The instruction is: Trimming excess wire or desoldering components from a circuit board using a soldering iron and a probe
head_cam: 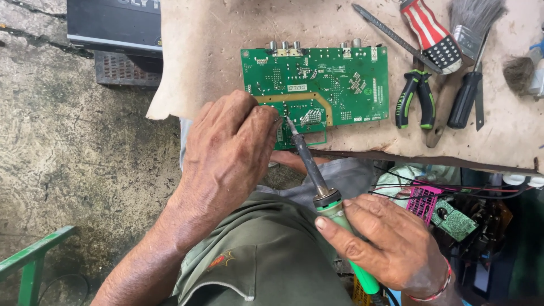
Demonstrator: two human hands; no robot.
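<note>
The work in hand looks like soldering at a joint near the lower left of the green circuit board point(317, 85), which lies flat on the desk point(215, 51), a worn, tan, leathery or cardboard-like surface with a ragged near edge. The right hand point(385, 243) is closed around the green handle of the soldering iron point(317, 181), thumb and fingers wrapped in a pen-like grip; the iron's dark shaft slants up and to the left, its tip touching or just above the board beside a small silver finned part. The left hand point(229, 147) is curled, fingertips pinched together at the same spot; what it pinches, perhaps thin solder wire, is too small to tell. By my judgement the next move calls for a steady tip on the pad and fine feeding from the pinched fingers, since neighbouring traces sit close. The board is glossy, printed with pale lines, with metal connectors along its far edge. To the right lie green-handled pliers point(415, 99), a black-handled screwdriver point(463, 99), a striped red-and-white handled tool point(430, 34), and a grey-bristled brush point(473, 20). Below the desk edge, near right, a pink perforated piece point(424, 199) and tangled wires show.
</note>
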